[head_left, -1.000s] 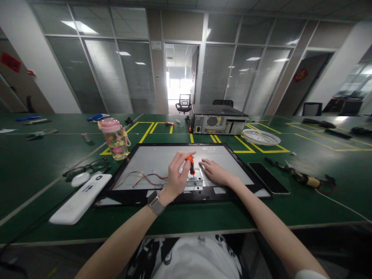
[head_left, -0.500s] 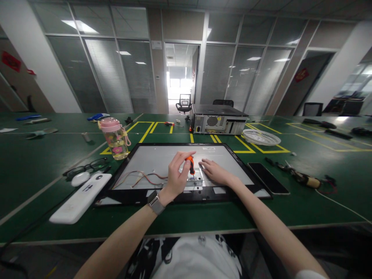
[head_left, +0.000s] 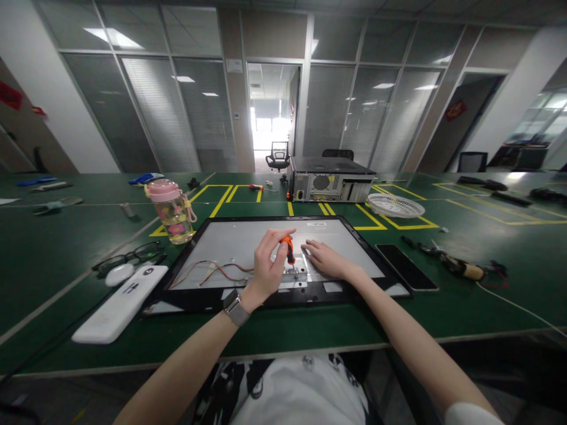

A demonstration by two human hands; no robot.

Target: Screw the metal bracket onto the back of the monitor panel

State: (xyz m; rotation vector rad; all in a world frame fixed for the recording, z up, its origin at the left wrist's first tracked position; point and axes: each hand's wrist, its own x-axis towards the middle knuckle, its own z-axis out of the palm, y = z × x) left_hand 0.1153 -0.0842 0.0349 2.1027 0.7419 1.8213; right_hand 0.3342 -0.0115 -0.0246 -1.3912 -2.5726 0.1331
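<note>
My left hand [head_left: 269, 262], with a watch [head_left: 236, 307] on its wrist, grips an orange and black screwdriver [head_left: 289, 250]. The screwdriver stands nearly upright, its tip down at a small metal bracket [head_left: 300, 276] near the lower edge of a flat display panel [head_left: 354, 251]. My right hand [head_left: 325, 258] rests flat on the panel just right of the bracket, fingers stretched out and holding nothing. The panel has a grey back and a black frame, and lies flat on the table. Thin coloured wires [head_left: 221, 273] run across its left part, partly hidden behind my left hand.
Left of the panel are a pink-lidded bottle [head_left: 170, 212], glasses [head_left: 133, 257] and a long white device [head_left: 119, 307]. A phone [head_left: 405, 267] lies to the right, with tangled parts [head_left: 465, 268] beyond. Behind stand a computer case [head_left: 330, 180] and a white basket [head_left: 396, 206].
The camera view has shifted slightly. Both hands keep nearly the same places on the panel, with the screwdriver still at the bracket.
</note>
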